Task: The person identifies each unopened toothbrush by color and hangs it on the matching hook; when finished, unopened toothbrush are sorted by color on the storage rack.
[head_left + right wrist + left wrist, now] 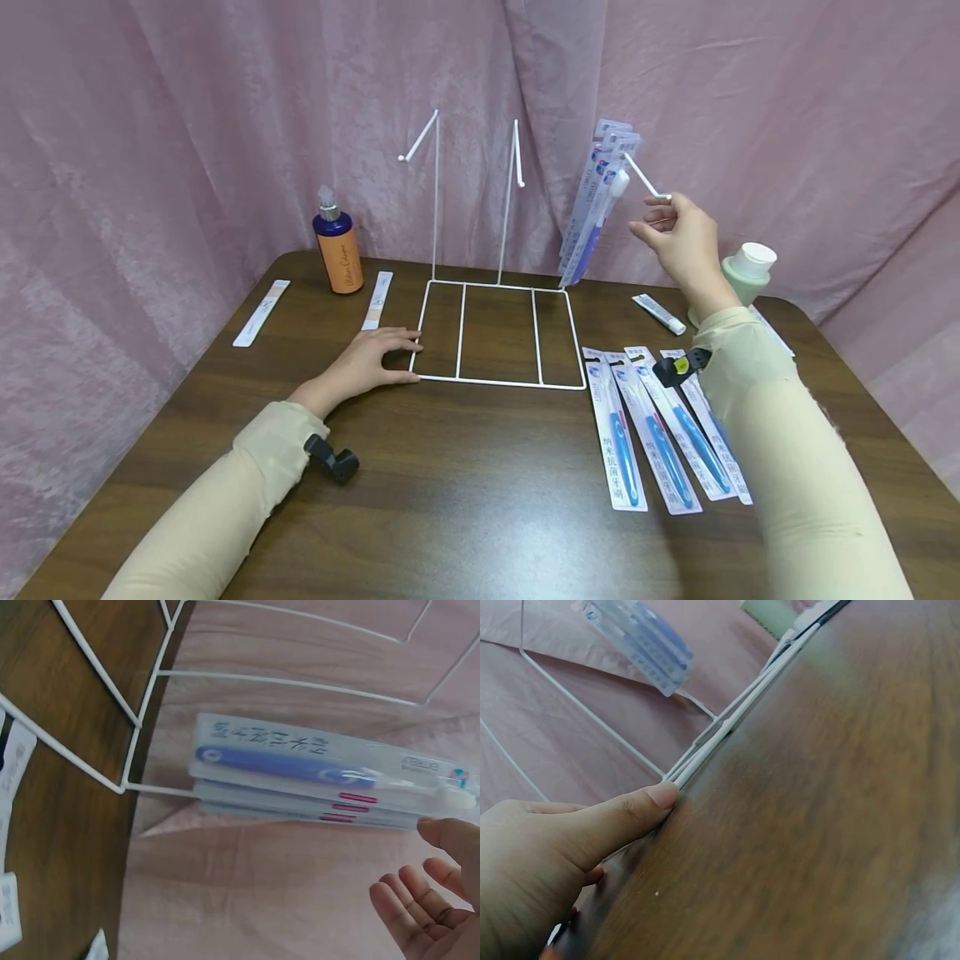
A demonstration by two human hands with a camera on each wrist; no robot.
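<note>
Left hand [371, 360] flat, pressing rack [498, 337] base on tabletop [480, 500]; right hand [678, 237] loosely open at peg [645, 179] beside hung toothbrush packs [596, 208], judged light, slippery, best pinched at card top.

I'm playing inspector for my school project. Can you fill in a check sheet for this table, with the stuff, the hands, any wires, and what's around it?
Surface: dark wooden table, bare at the near middle.
Job's things: white wire rack standing on the table; packaged toothbrushes hanging on its right hook; four more toothbrush packs lying flat near the right arm.
Clutter: pump bottle, two flat packets, small tube, green bottle with white cap.
Hands: left hand rests flat on the table, thumb touching the rack's base corner; right hand is raised at the hook's tip, fingers loosely open.
Cables: nothing seen.
Surroundings: pink curtain behind and at the sides.
</note>
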